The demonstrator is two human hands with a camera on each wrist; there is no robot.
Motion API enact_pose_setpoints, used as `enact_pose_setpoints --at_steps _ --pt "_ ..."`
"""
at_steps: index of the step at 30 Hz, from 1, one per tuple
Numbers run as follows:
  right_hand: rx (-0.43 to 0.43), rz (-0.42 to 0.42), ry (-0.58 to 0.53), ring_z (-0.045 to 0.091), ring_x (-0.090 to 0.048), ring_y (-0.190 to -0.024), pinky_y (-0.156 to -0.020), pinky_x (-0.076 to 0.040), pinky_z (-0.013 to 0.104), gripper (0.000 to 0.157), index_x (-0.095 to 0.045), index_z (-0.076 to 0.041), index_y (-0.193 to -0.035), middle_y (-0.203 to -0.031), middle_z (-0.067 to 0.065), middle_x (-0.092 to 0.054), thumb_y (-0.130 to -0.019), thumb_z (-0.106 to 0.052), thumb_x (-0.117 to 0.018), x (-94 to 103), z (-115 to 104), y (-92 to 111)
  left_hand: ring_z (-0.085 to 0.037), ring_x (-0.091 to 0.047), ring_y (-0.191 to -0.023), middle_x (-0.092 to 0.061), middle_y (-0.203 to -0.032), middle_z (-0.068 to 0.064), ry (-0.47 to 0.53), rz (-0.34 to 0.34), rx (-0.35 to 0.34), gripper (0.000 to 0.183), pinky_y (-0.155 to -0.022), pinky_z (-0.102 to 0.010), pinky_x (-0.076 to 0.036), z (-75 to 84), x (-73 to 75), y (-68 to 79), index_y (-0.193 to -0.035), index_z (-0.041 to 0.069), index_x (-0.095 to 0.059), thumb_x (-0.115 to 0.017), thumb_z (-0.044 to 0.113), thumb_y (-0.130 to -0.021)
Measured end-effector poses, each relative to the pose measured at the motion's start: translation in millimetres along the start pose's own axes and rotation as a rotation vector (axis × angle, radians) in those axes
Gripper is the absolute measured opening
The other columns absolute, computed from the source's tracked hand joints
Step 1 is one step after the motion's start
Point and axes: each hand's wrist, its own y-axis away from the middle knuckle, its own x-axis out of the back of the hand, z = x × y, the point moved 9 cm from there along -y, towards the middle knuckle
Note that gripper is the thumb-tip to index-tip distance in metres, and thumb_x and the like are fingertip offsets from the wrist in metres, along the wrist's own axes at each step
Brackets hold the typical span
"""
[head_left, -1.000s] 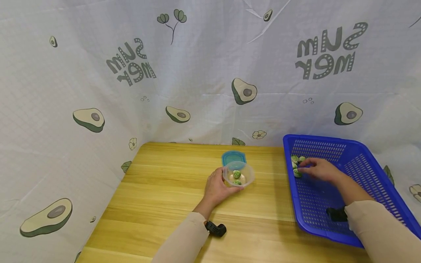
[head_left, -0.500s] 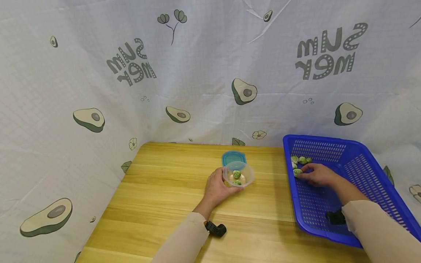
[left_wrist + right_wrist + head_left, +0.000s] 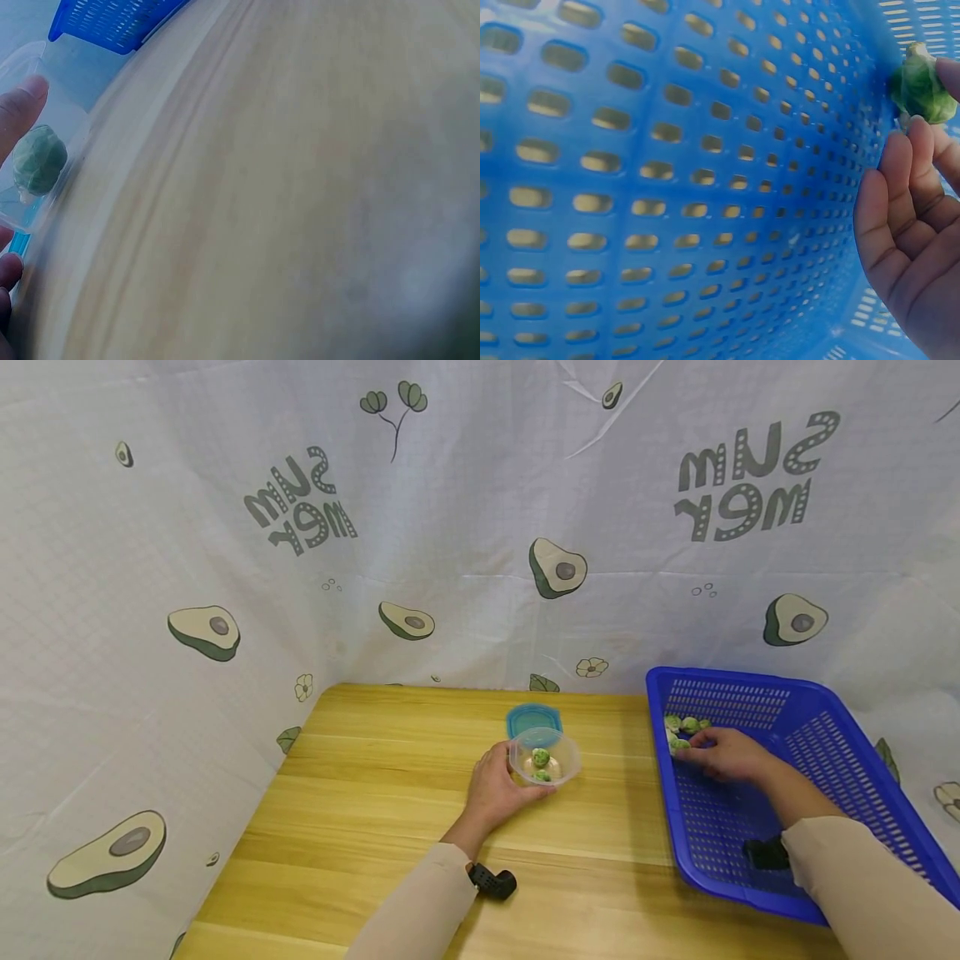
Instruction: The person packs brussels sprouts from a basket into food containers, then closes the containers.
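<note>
Surface: a wooden table [image 3: 337, 827], yellow-brown, marked with long streaks of grain running across it. Its far edge is met by a hanging cloth [image 3: 465, 485], by which the back and left side of the space are also covered. The cloth is pale, lightly creased, and printed with halved avocados [image 3: 546, 568], leaves, outlined flowers [image 3: 592, 667] and grey "Summer" lettering [image 3: 741, 450], seen twice and reversed.

Container: one clear bowl [image 3: 567, 760], upright near the middle of the table. Two Brussels sprouts [image 3: 541, 757] are held inside. It is grasped from the left by the left hand [image 3: 498, 787], the thumb laid along the near side and the fingers around the far left.

Lid: one, blue [image 3: 525, 720], placed on the table just behind the bowl and partly overlapped by its rim in the head view.

Basket: one, blue plastic, slotted [image 3: 670, 810], set at the right of the table. A small cluster of sprouts [image 3: 688, 725] is gathered at its far left corner. Against the left wall, one sprout [image 3: 922, 86] is pinched by the right hand [image 3: 723, 753]; whether it is lifted clear cannot be told.

Worn items: two beige sleeves [image 3: 420, 906]; one black device [image 3: 493, 882] is seen at the left wrist, another [image 3: 767, 853] at the right.
</note>
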Motion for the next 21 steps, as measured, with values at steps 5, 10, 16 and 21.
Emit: enact_pose_setpoints --at_steps 5,10,16,21 --pt "0.008 0.014 0.008 0.02 -0.059 -0.073 -0.064 -0.051 0.032 0.053 -0.057 0.011 -0.118 -0.082 0.007 -0.061 -0.098 -0.038 -0.066 4.3 -3.1 0.2 -0.012 -0.054 -0.098 -0.063 -0.115 0.004 0.003 -0.002 0.003 0.09 -0.088 -0.033 -0.045 -0.5 -0.3 -0.2 -0.141 0.018 -0.05 -0.086 0.063 -0.072" --pt "0.014 0.041 0.032 0.02 -0.058 -0.071 -0.064 -0.047 0.032 0.053 -0.057 0.007 -0.116 -0.078 0.004 -0.06 -0.099 -0.043 -0.064 10.8 -9.3 3.8 -0.01 -0.053 -0.095 -0.062 -0.113 0.004 -0.002 -0.006 -0.003 0.09 -0.086 -0.03 -0.045 0.1 -0.8 -0.8 -0.141 0.018 -0.05 -0.085 0.063 -0.072" --pt "0.014 0.084 0.052 0.02 -0.057 -0.073 -0.064 -0.043 0.032 0.059 -0.056 0.009 -0.119 -0.081 0.007 -0.063 -0.101 -0.047 -0.06 22.2 -17.4 11.5 -0.01 -0.054 -0.096 -0.063 -0.115 0.004 0.002 -0.004 -0.002 0.091 -0.086 -0.03 -0.045 0.4 -0.1 -0.9 -0.142 0.018 -0.05 -0.086 0.063 -0.072" --pt "0.004 0.126 0.077 0.024 -0.058 -0.077 -0.063 -0.043 0.032 0.064 -0.056 0.01 -0.12 -0.085 0.011 -0.063 -0.101 -0.051 -0.057 33.1 -24.5 17.7 -0.01 -0.054 -0.097 -0.063 -0.116 0.003 0.006 -0.003 -0.008 0.09 -0.087 -0.03 -0.045 0.5 0.5 -0.5 -0.142 0.017 -0.049 -0.086 0.062 -0.072"
